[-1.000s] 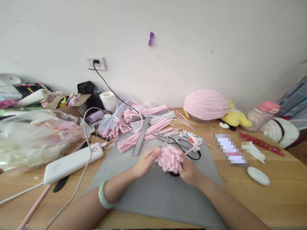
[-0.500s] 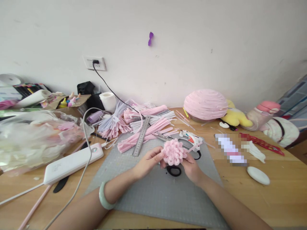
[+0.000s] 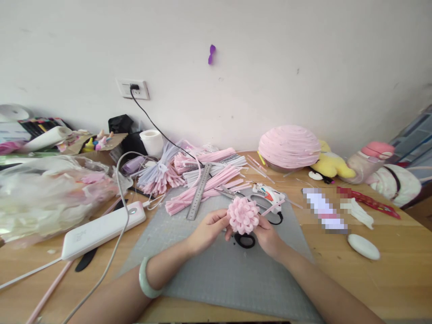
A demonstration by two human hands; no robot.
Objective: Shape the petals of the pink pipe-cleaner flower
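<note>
We hold a pink chenille flower between our two hands, its petals facing us. The fingers of our left hand pinch its left edge, while our right hand grips it low on the right side; the hands themselves are apart. Under them lies a grey cutting mat, and a black loop handle shows just below the flower. Just beyond our hands we see metal scissors. Past our left hand, a steel ruler crosses pink chenille stems. A pale green bangle circles our left wrist.
</note>
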